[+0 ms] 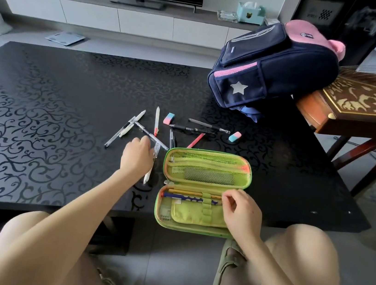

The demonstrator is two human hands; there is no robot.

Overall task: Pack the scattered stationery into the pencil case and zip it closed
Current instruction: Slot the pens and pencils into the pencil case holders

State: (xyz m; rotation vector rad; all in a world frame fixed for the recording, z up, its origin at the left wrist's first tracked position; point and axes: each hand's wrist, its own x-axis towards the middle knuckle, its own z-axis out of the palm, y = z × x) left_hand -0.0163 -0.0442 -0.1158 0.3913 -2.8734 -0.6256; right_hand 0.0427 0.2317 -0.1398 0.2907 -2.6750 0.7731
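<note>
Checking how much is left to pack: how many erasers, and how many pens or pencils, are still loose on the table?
Erasers: 2
Pens or pencils: 10, counting the pen in the left hand; two by the case overlap, so possibly 9
Total: 12

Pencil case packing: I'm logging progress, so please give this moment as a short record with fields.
pencil case: green, open flat, unzipped, at the table's near edge
inside: yellow pencil, blue pen under the loop
left hand: grips white pen beside the case
right hand: over the case's right end; grip unclear
still loose: two erasers, several pens
</note>
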